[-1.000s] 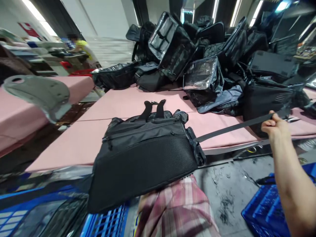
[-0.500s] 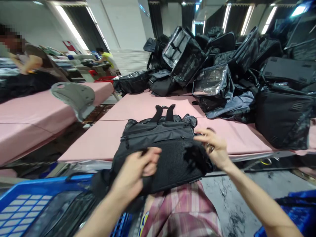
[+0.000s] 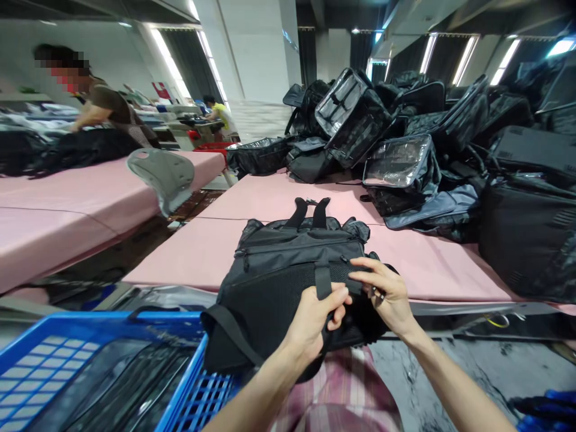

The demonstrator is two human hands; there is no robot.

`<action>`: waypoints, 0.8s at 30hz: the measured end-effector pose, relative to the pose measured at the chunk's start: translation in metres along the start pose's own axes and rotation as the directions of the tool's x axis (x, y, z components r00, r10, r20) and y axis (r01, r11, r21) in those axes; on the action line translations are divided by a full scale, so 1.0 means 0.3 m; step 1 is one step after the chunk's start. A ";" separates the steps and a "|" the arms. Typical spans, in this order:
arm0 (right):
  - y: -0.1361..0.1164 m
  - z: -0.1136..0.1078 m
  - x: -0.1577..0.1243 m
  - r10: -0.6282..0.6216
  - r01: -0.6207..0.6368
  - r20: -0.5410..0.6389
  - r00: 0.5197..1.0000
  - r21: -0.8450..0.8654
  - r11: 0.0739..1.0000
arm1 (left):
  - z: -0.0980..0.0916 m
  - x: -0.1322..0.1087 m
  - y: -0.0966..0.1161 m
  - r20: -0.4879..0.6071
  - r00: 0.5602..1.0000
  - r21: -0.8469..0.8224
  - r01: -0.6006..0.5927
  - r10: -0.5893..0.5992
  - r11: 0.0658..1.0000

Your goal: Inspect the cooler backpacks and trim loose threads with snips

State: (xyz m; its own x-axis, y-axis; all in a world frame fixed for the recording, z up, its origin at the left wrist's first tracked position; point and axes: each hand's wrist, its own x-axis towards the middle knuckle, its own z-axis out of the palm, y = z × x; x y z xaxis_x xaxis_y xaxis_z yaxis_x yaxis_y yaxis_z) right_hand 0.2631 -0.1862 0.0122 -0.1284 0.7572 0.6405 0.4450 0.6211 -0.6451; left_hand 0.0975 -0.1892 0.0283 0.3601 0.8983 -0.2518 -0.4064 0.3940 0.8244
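A black backpack point(image 3: 279, 264) lies across the table's front edge and my lap, its mesh panel facing up and two short black straps pointing away from me. My left hand point(image 3: 315, 318) is closed on a black webbing strap point(image 3: 322, 281), which stands up between thumb and fingers. Close by on the right, my right hand point(image 3: 389, 294) has its index and middle fingers stretched toward the strap. Its other fingers curl around a small dark, partly metallic thing point(image 3: 381, 295) that I cannot make out. A looser strap point(image 3: 234, 333) hangs at the bag's left side.
Black bags point(image 3: 355, 126) are heaped at the back right of the pink table point(image 3: 180, 258). A blue basket point(image 3: 112, 321) with dark bags stands at left. Beyond a grey chair point(image 3: 162, 174), a person point(image 3: 112, 108) works at another pink table.
My left hand has moved right and now grips the webbing strap. The right hand has come down slightly, closer to the left. The view has turned a little left.
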 end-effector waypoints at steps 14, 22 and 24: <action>-0.055 -0.056 -0.079 -0.111 0.041 -0.131 0.985 -0.451 0.891 | 0.025 0.042 -0.022 -0.128 0.979 0.155 -0.140 0.160 0.978; -0.057 -0.043 -0.066 -0.166 0.115 -0.066 0.984 -0.477 0.871 | 0.019 0.043 -0.034 -0.141 0.958 0.349 -0.187 0.249 0.918; -0.058 -0.047 -0.062 -0.158 0.117 -0.045 0.986 -0.483 0.868 | 0.018 0.044 -0.032 -0.133 0.957 0.397 -0.187 0.258 0.898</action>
State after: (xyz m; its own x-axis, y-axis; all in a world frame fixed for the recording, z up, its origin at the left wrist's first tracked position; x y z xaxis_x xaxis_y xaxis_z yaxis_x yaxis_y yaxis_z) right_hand 0.2702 -0.2141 0.0174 -0.1568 0.6395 0.7526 0.7993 0.5298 -0.2836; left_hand 0.1105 -0.1823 0.0198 0.1283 0.9871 -0.0955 -0.0991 0.1086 0.9891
